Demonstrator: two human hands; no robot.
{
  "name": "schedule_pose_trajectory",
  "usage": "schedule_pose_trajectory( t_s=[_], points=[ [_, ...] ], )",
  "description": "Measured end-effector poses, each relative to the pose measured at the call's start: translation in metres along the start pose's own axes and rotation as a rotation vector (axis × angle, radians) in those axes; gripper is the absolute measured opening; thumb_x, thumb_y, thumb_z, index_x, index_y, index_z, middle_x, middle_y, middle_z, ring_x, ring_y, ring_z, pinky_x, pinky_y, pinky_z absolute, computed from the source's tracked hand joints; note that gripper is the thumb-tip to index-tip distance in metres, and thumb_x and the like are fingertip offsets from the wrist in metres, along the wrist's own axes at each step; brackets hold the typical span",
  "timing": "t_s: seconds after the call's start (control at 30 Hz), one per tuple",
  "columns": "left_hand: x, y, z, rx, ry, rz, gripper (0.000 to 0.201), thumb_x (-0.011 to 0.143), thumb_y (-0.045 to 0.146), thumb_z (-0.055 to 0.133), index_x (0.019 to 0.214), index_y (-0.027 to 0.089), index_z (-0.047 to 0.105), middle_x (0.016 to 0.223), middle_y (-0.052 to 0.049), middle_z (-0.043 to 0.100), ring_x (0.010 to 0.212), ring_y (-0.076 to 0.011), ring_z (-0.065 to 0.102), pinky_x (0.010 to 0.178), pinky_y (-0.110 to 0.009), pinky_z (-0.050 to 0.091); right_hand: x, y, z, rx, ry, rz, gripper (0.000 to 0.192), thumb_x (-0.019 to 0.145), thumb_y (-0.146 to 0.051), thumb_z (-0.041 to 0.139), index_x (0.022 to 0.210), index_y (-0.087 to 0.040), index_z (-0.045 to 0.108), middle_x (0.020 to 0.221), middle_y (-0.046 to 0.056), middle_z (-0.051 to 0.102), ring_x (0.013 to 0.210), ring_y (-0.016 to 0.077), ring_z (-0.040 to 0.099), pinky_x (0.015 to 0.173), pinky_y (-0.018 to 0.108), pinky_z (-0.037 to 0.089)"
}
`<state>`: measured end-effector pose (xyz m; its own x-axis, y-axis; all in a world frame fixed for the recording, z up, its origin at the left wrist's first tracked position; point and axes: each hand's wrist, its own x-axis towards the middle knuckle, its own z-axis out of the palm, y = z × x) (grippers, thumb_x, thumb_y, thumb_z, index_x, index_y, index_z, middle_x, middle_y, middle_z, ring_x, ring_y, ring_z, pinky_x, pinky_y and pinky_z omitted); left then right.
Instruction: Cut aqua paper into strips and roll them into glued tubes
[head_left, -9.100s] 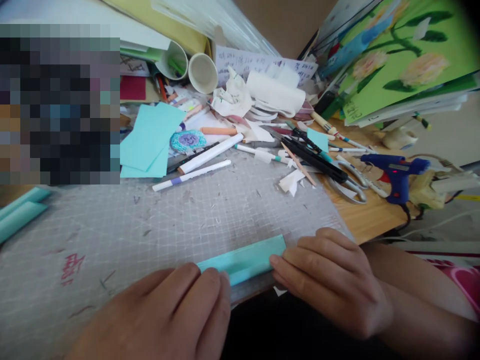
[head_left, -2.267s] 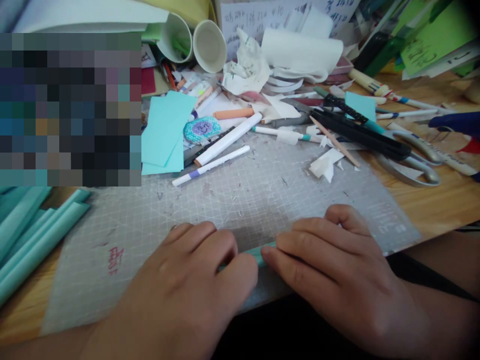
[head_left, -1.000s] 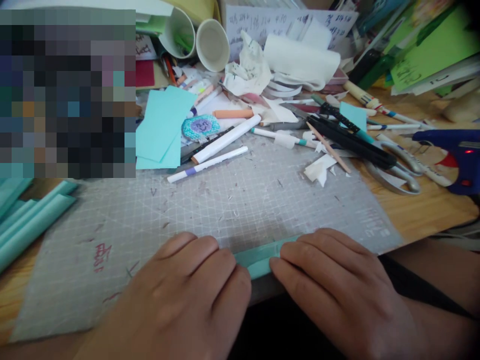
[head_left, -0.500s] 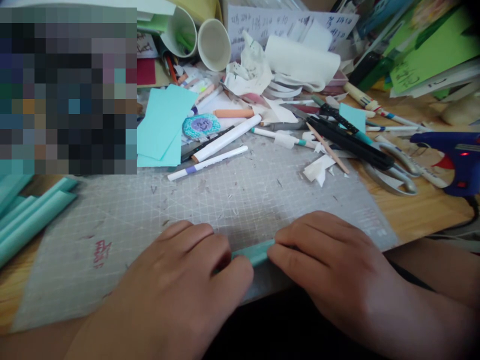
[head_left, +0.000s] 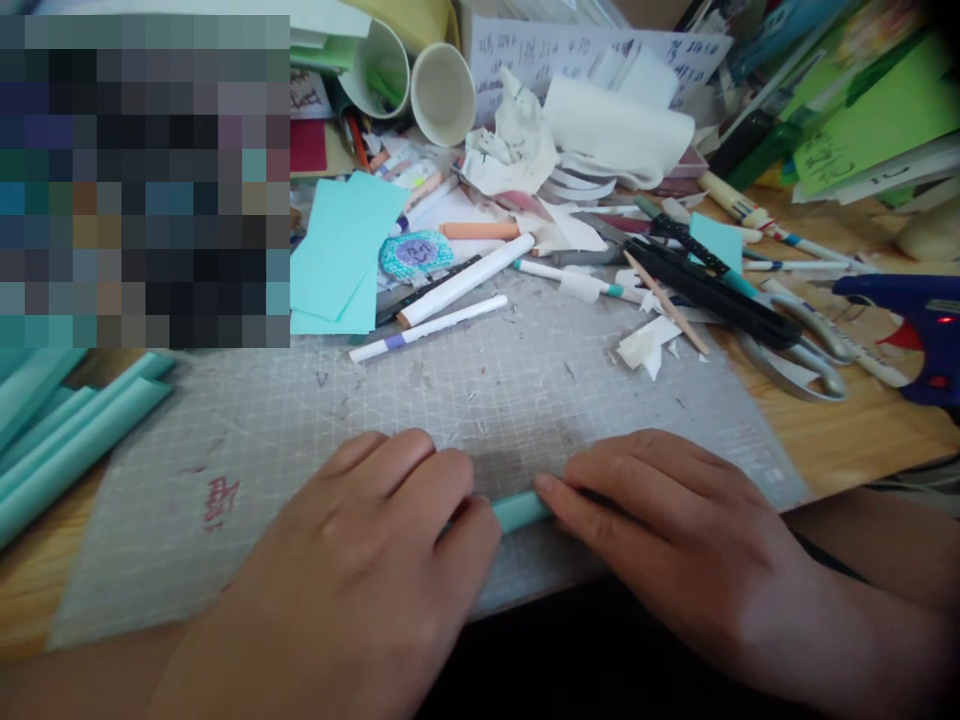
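A thin roll of teal paper (head_left: pixel 519 510) lies across the near edge of the grey cutting mat (head_left: pixel 465 400). My left hand (head_left: pixel 375 560) presses on its left part, palm down with the fingers curled over it. My right hand (head_left: pixel 667 530) covers its right part the same way. Only a short piece of the roll shows between the two hands.
Several finished teal paper rolls (head_left: pixel 67 440) lie at the left edge. Flat teal sheets (head_left: pixel 337 250), white pens (head_left: pixel 427 325), scissors (head_left: pixel 795 345), a blue glue gun (head_left: pixel 915 330), paper cups (head_left: pixel 442 90) and crumpled paper (head_left: pixel 517 150) crowd the far side of the mat.
The teal strip has become a much narrower roll under both hands. In the last second the hands slid a little away from me and the roll tightened.
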<state>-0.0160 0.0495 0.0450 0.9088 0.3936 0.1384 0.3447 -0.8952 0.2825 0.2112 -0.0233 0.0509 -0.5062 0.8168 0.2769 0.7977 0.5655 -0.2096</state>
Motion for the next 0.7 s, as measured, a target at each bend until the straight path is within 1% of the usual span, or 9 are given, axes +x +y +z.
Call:
schedule_pose_trajectory(
  t_s=[0.1, 0.2, 0.37, 0.47, 0.57, 0.7],
  points=[
    [0.0, -0.001, 0.0, 0.037, 0.016, 0.033, 0.016, 0.091, 0.017, 0.047, 0.092, 0.018, 0.063, 0.082, -0.005, 0.053, 0.076, -0.0254, 0.044, 0.069, -0.043, 0.038, -0.001, 0.0, 0.002, 0.013, -0.02, 0.016, 0.029, 0.1, -0.016, 0.04, 0.106, -0.011, 0.067, 0.09, 0.007, 0.068, 0.081, 0.0192, 0.059, 0.07, 0.032, 0.045],
    [0.0, -0.002, -0.001, 0.053, 0.005, 0.06, 0.014, 0.089, 0.016, 0.05, 0.093, 0.017, 0.064, 0.082, -0.006, 0.055, 0.074, -0.0254, 0.046, 0.065, -0.043, 0.041, -0.001, 0.0, 0.003, 0.007, -0.019, 0.025, 0.031, 0.101, -0.016, 0.037, 0.107, -0.011, 0.067, 0.09, 0.008, 0.068, 0.08, 0.0191, 0.059, 0.068, 0.031, 0.047],
    [0.002, -0.001, -0.003, 0.098, -0.033, 0.094, 0.02, 0.085, 0.01, 0.048, 0.094, 0.015, 0.065, 0.081, -0.007, 0.057, 0.071, -0.0263, 0.051, 0.06, -0.043, 0.046, -0.001, 0.001, 0.002, 0.006, -0.017, 0.025, 0.03, 0.1, -0.016, 0.038, 0.106, -0.01, 0.067, 0.089, 0.009, 0.067, 0.08, 0.0199, 0.057, 0.067, 0.031, 0.047],
    [0.003, 0.002, -0.005, 0.146, -0.017, 0.118, 0.025, 0.083, 0.009, 0.042, 0.089, 0.014, 0.065, 0.078, -0.008, 0.058, 0.067, -0.0255, 0.052, 0.056, -0.04, 0.046, -0.003, 0.001, 0.004, 0.023, -0.015, 0.03, 0.03, 0.1, -0.015, 0.038, 0.106, -0.01, 0.067, 0.091, 0.009, 0.066, 0.082, 0.0201, 0.055, 0.069, 0.031, 0.046],
    [0.004, 0.003, -0.007, 0.16, -0.052, 0.104, 0.025, 0.087, 0.009, 0.042, 0.088, 0.015, 0.066, 0.077, -0.006, 0.06, 0.065, -0.0231, 0.055, 0.056, -0.036, 0.046, -0.004, 0.004, 0.008, 0.092, -0.027, 0.08, 0.025, 0.097, -0.013, 0.043, 0.105, -0.013, 0.067, 0.091, 0.007, 0.063, 0.083, 0.0186, 0.052, 0.069, 0.029, 0.044],
    [0.004, 0.0, -0.005, 0.126, -0.128, 0.058, 0.021, 0.092, 0.012, 0.045, 0.095, 0.017, 0.065, 0.082, -0.004, 0.062, 0.07, -0.022, 0.057, 0.061, -0.034, 0.046, -0.005, 0.013, 0.011, 0.172, -0.066, 0.135, 0.02, 0.095, -0.016, 0.049, 0.101, -0.018, 0.069, 0.089, 0.005, 0.062, 0.082, 0.0171, 0.052, 0.068, 0.028, 0.042]
  ],
)
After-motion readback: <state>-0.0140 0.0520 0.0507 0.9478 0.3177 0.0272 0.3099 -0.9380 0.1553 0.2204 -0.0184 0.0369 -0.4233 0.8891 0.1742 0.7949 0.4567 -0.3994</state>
